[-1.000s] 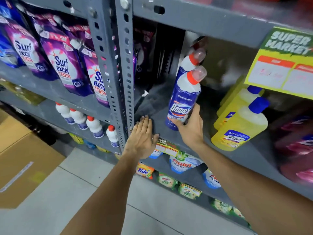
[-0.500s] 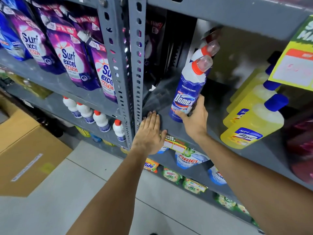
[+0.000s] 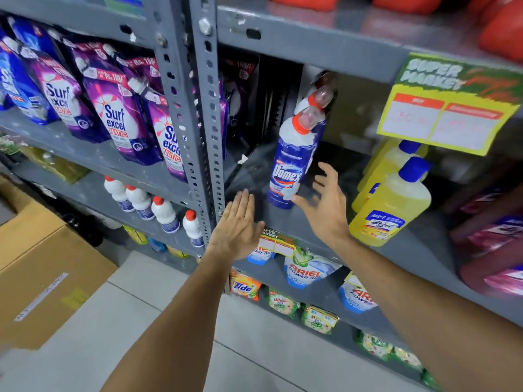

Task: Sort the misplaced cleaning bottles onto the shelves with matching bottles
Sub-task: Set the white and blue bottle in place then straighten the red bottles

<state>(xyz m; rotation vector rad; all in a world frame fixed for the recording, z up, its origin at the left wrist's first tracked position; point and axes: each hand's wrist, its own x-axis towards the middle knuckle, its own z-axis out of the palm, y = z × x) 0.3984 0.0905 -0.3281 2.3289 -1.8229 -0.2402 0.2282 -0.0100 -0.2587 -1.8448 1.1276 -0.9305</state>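
Note:
A blue Domex bottle with a white neck and red cap stands upright on the grey middle shelf, with a second Domex bottle right behind it. My right hand hovers just right of the front bottle, fingers spread, holding nothing; its thumb tip is near the bottle's base. My left hand lies flat, palm down, on the shelf's front edge to the left of the bottle. Two yellow Lizol bottles with blue caps lean on the same shelf to the right.
Purple Surf Excel pouches fill the left bay. Small white red-capped bottles stand one shelf lower. A perforated steel post divides the bays. A yellow price tag hangs above. Red bottles lie at right; a cardboard box sits on the floor.
My right hand has let go of the front Domex bottle and drawn back to the right with fingers spread. The bottle stays standing. My left hand stays on the shelf edge.

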